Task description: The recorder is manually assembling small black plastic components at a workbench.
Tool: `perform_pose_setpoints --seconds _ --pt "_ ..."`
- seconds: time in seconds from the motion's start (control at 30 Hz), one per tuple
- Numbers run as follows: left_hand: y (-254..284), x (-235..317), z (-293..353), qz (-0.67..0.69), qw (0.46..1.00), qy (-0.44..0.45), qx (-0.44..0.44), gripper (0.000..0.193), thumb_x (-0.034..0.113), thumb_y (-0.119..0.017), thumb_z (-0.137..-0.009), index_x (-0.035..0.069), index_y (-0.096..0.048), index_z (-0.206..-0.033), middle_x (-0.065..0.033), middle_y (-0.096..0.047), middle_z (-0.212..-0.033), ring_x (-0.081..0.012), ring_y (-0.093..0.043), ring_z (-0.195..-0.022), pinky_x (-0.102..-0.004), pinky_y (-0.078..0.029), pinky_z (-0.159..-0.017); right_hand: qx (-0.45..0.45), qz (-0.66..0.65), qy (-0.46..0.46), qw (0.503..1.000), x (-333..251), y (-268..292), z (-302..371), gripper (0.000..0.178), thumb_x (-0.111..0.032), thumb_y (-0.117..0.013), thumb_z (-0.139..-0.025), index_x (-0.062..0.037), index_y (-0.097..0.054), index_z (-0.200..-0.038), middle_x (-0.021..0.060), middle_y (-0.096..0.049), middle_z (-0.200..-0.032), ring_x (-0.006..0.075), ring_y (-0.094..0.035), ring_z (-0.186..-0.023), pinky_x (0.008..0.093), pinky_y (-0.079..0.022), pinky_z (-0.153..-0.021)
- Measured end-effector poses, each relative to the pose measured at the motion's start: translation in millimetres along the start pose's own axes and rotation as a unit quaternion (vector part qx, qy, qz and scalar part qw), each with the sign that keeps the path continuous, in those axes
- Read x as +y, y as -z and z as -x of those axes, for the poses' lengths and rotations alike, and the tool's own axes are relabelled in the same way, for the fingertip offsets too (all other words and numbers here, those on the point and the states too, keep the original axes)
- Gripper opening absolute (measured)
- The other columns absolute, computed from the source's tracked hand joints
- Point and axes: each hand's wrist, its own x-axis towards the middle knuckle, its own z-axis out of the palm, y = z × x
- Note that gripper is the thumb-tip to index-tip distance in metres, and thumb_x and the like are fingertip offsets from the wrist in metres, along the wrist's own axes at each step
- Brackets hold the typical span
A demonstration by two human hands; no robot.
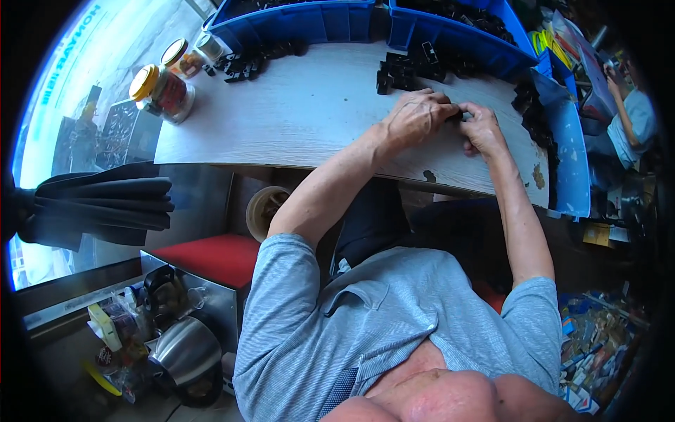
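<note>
Over the right half of the white worktable (281,105), my two hands meet at the fingertips. A small black part (457,115) shows between them, mostly covered by fingers, so its exact kind cannot be made out. My left hand (416,119) is closed, its fingers bent round the part from the left. From the right, the pinched thumb and fingers of my right hand (482,129) grip the same part. Just beyond my left hand lies a heap of black plastic pieces (408,70), some with open frame shapes.
Two blue bins (295,27) (457,32) of black parts line the far edge. More black pieces (246,65) lie at far left, near yellow-lidded jars (167,95). Another pile (532,112) borders a blue panel (568,151) at right. A kettle (186,352) stands lower left; a person (633,119) is at far right.
</note>
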Motion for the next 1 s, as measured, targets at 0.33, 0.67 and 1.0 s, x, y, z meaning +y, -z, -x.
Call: perform_pose_setpoints --seconds 0.33,0.67,1.0 --pt "-2.9 0.3 10.6 -0.004 1.000 -0.023 -0.016 0.038 0.009 -0.064 -0.090 0.012 -0.070 -0.128 -0.0102 -0.071 -0.119 -0.0289 -0.069 -0.107 -0.0407 -0.053 -0.095 -0.011 -0.051 0.019 0.998 8.1 -0.6 -3.5 0.026 -0.008 -0.065 -0.088 -0.0072 -0.068 -0.114 -0.0039 -0.051 -0.057 0.0073 -0.046 -0.041 0.0250 -0.035 -0.037" --pt "0.3 8.5 23.3 -0.029 0.998 0.017 0.055 0.036 0.016 -0.065 -0.093 0.009 -0.065 -0.128 -0.0137 -0.069 -0.121 -0.0316 -0.065 -0.112 -0.0479 -0.047 -0.100 0.004 -0.053 0.024 0.998 9.1 -0.6 0.5 0.028 -0.011 -0.072 -0.086 -0.0037 -0.067 -0.113 -0.0045 -0.051 -0.055 0.0072 -0.046 -0.039 0.0243 -0.035 -0.037" --pt "93.4 -184.7 53.8 -0.394 0.846 0.335 0.132 0.025 0.030 -0.067 -0.087 0.016 -0.074 -0.107 -0.0094 -0.070 -0.113 -0.0360 -0.063 -0.104 -0.0483 -0.051 -0.085 0.036 -0.062 0.075 0.995 6.7 -5.4 1.5 0.040 -0.017 -0.079 -0.083 0.0012 -0.064 -0.114 -0.0022 -0.053 -0.055 0.0068 -0.045 -0.038 0.0232 -0.035 -0.034"
